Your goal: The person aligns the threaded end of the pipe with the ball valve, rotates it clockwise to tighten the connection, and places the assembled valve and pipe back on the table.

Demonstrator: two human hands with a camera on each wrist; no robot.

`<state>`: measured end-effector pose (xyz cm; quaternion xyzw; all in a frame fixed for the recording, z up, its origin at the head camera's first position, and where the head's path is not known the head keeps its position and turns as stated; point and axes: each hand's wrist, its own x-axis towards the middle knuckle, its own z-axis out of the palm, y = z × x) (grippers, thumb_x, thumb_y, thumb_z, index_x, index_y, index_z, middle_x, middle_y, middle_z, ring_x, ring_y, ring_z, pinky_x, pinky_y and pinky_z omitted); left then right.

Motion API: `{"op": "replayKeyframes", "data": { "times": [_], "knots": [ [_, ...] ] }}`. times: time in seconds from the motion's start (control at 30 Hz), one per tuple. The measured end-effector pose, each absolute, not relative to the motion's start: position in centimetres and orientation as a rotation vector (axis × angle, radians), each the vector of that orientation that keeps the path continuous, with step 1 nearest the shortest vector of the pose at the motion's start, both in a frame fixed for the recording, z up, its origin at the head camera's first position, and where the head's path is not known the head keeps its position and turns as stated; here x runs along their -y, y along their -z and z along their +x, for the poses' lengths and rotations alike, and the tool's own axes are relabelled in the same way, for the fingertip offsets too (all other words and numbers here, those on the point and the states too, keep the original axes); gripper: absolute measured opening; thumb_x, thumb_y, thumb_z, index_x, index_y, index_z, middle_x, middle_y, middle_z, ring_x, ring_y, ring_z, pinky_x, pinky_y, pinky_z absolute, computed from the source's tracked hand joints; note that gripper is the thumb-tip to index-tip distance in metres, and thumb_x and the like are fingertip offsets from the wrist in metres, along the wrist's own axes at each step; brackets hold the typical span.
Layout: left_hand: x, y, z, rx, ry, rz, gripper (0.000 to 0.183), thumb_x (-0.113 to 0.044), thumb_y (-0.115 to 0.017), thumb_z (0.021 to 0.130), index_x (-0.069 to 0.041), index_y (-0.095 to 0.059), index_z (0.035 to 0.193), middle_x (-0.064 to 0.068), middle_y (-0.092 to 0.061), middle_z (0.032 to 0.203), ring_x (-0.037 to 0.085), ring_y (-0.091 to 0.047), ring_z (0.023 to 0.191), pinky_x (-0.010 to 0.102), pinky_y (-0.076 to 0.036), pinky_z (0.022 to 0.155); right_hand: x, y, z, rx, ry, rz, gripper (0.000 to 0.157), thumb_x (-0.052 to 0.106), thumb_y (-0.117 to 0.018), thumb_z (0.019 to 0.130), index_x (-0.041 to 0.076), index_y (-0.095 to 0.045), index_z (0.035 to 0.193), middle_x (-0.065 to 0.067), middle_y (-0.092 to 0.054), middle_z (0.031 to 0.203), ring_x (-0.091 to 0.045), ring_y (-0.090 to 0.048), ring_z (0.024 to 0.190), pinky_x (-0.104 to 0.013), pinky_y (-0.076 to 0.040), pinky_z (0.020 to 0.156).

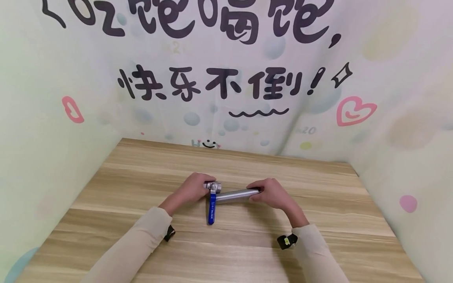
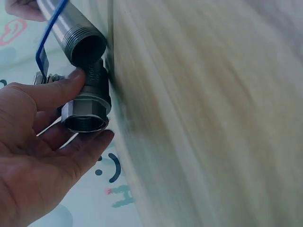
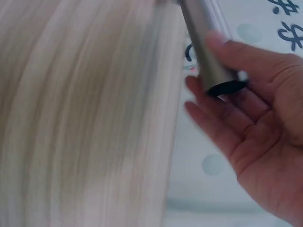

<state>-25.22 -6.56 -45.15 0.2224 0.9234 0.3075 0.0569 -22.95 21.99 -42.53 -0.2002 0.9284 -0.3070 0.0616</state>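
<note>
My left hand grips a steel ball valve by its body, thumb on one side and fingers on the other. The valve's blue lever handle points toward me. In the left wrist view the valve's open threaded port faces the camera. My right hand holds a metal pipe near its right end, between thumb and fingers. The pipe's threaded left end lies right beside the valve, overlapping it in that view. Its plain hollow end shows in the right wrist view.
A wood-grain table lies under both hands. Behind it and along both sides rise pale walls printed with dark lettering and coloured shapes. Black straps show at both cuffs.
</note>
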Motion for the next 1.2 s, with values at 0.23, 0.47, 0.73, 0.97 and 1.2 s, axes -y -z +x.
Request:
{"op": "replayKeyframes", "data": {
  "times": [0.23, 0.47, 0.73, 0.97, 1.2],
  "knots": [
    [7.0, 44.8, -25.0, -2.702, -1.245, 0.498, 0.035, -0.009, -0.074, 0.083, -0.010, -0.070, 0.118, 0.005, -0.069, 0.114, 0.017, -0.059, 0.092, 0.033, -0.050, 0.081, -22.0, 42.0, -22.8, -2.520, 1.556, -0.327, 0.034, 0.017, -0.083, 0.076, 0.008, -0.072, 0.106, -0.008, -0.069, 0.098, -0.017, -0.066, 0.088, -0.029, -0.056, 0.073],
    [7.5, 44.5, -24.4, -2.445, -1.723, 0.262, 0.040, 0.000, -0.074, 0.080, -0.007, -0.069, 0.119, 0.012, -0.070, 0.110, 0.018, -0.062, 0.084, 0.035, -0.054, 0.074, -22.5, 41.3, -22.5, -2.299, 2.017, -0.125, 0.038, 0.008, -0.078, 0.080, -0.004, -0.063, 0.113, -0.009, -0.061, 0.101, -0.017, -0.064, 0.089, -0.030, -0.057, 0.079],
    [7.2, 43.2, -24.0, -2.235, -2.023, 0.151, 0.044, 0.007, -0.070, 0.079, -0.004, -0.068, 0.121, 0.017, -0.068, 0.113, 0.019, -0.063, 0.090, 0.033, -0.056, 0.081, -22.7, 40.0, -23.1, -1.766, 2.647, -0.023, 0.024, -0.013, -0.058, 0.088, 0.007, -0.067, 0.096, -0.008, -0.057, 0.098, -0.017, -0.066, 0.084, -0.033, -0.059, 0.078],
    [6.8, 42.7, -23.6, -2.058, -2.204, 0.080, 0.044, 0.007, -0.070, 0.080, 0.000, -0.064, 0.124, 0.018, -0.066, 0.118, 0.019, -0.066, 0.097, 0.028, -0.056, 0.083, -22.5, 39.8, -23.3, -1.570, 2.848, 0.011, 0.021, -0.010, -0.059, 0.089, 0.008, -0.070, 0.092, -0.006, -0.057, 0.092, -0.017, -0.068, 0.077, -0.035, -0.059, 0.075],
    [6.6, 41.8, -23.8, -1.963, -2.310, 0.126, 0.042, 0.006, -0.066, 0.084, 0.004, -0.062, 0.125, 0.025, -0.061, 0.122, 0.017, -0.066, 0.094, 0.027, -0.056, 0.084, -22.0, 40.2, -23.5, -1.366, 2.962, 0.040, 0.021, -0.012, -0.058, 0.089, 0.005, -0.070, 0.091, -0.005, -0.059, 0.089, -0.019, -0.069, 0.073, -0.035, -0.060, 0.071]
  ]
}}
